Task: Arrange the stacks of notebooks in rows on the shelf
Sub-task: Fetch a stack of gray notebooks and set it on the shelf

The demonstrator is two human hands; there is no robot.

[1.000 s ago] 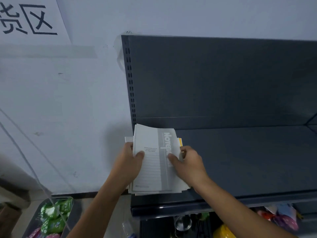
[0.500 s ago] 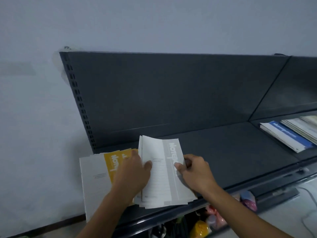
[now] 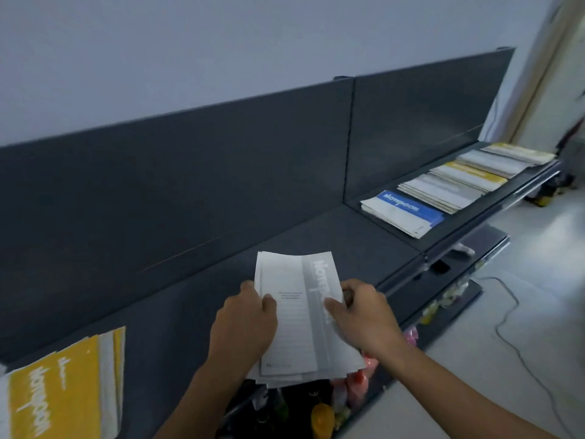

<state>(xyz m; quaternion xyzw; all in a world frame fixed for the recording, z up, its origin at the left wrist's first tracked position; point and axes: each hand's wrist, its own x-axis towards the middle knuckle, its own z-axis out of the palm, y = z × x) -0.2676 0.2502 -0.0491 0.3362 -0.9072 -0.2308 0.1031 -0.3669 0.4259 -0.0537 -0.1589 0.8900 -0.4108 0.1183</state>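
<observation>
Holding a grey stack of notebooks in both hands, about mid-shelf, at the front lip of the dark shelf. Left hand curled round the stack's left long edge, thumb on the top cover. Right hand gripping the right long edge likewise, thumb across the grey title band. Long axis of the stack running away from the body toward the back panel, roughly crosswise to the shelf front. Near short end hanging out past the front edge, above the coloured goods on the tier below; far end over the board. Underside touching the board or hovering just above it: cannot tell. Covers within the stack slightly fanned, not squared. Bare board straight ahead of the far end and to either side. Yellow stack lying to the left, on the left hand's side, apart from the held stack with bare board between. Row of stacks lying well apart to the right in the next bay, beginning with the blue-topped stack, on the right hand's side. Judging from this, nearest set-down spot directly forward. Probably calls for a push along the long axis, away from the body, far enough to bring the near end inside the lip, both hands sharing the load evenly. Risk, as a guess: lower notebooks slipping out at the overhanging end on loosening either grip early.
</observation>
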